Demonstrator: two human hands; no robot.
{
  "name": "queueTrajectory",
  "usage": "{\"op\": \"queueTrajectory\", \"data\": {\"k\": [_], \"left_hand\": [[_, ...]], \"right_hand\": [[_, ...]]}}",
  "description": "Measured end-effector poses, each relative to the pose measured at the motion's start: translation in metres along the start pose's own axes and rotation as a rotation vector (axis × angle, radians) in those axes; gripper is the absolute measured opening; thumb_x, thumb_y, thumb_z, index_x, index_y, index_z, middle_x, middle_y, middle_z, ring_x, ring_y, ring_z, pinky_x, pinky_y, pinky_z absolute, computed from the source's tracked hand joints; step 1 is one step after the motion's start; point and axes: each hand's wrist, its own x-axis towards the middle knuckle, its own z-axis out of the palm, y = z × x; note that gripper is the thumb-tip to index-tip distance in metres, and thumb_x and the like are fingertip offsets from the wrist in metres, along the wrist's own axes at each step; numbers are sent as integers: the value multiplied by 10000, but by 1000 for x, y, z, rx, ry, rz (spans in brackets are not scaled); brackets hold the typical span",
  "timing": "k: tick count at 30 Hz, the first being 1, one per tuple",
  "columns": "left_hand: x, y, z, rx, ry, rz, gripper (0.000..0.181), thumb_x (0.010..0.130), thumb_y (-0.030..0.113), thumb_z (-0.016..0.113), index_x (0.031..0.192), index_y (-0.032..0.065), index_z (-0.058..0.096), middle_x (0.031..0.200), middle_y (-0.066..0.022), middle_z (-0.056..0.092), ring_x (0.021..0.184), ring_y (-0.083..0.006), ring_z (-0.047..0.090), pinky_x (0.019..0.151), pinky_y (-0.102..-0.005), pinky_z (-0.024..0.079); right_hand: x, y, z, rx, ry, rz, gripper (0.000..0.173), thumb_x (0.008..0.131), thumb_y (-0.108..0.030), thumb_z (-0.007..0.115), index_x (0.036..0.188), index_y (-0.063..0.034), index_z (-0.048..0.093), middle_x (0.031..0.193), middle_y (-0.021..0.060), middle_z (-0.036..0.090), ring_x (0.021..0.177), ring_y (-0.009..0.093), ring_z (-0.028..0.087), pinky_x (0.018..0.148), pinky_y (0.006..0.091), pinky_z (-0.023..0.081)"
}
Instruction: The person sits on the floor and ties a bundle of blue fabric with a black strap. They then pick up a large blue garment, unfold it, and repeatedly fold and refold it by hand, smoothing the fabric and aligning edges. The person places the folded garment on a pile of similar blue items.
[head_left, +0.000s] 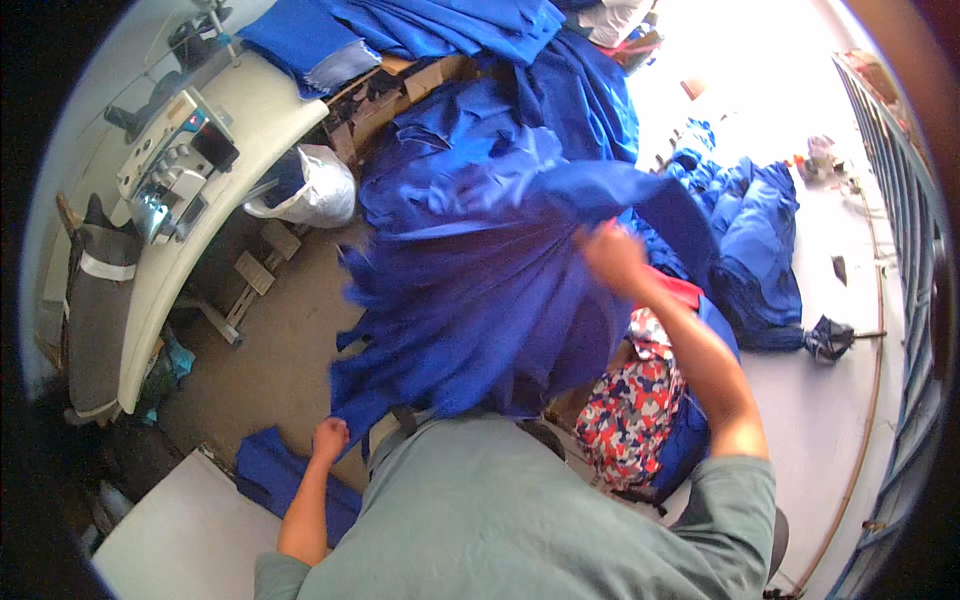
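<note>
A large piece of blue fabric (480, 307) spreads in folds across the space before me, between both hands. Low at the left, my left hand (331, 439) is closed on its lower corner. My right hand (613, 255), blurred, grips the fabric's upper right part. Beyond it lies a heap of blue cloth (480, 165). Below my right forearm is a red, white and navy camouflage-patterned cloth (630, 412), partly covered by the arm and the blue fabric.
A sewing machine (169, 176) stands on a pale curved tabletop (247, 120) at the left, with a white sack (326, 187) beside it. Blue bundles (761, 247) lie on the floor at the right, near a metal railing (900, 172). A white board (195, 525) is at the lower left.
</note>
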Motion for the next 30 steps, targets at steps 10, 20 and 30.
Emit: {"op": "queueTrajectory", "data": {"k": [10, 20, 30], "left_hand": [[-1, 49, -21, -220, 102, 17, 218, 1026, 188, 590, 1104, 1, 671, 852, -91, 721, 657, -151, 677, 570, -309, 542], [9, 156, -9, -421, 158, 161, 226, 1039, 170, 578, 1168, 13, 678, 912, -83, 731, 741, -138, 694, 665, -303, 569], [-69, 384, 44, -107, 250, 845, 282, 990, 170, 626, 1212, 2, 674, 1129, -175, 693, 1024, -306, 687, 934, -400, 531]], "right_hand": [[-20, -97, -24, 467, 57, 120, 585, 964, -495, 633, 803, 63, 702, 792, 330, 669, 820, 450, 728, 712, 493, 545], [30, -52, -28, 875, 199, 339, 554, 976, -486, 579, 902, 42, 728, 868, 309, 695, 877, 467, 706, 795, 526, 507], [12, -79, -41, 1039, 202, 260, 511, 987, -439, 611, 872, 55, 679, 674, 204, 622, 667, 242, 646, 675, 448, 480]]}}
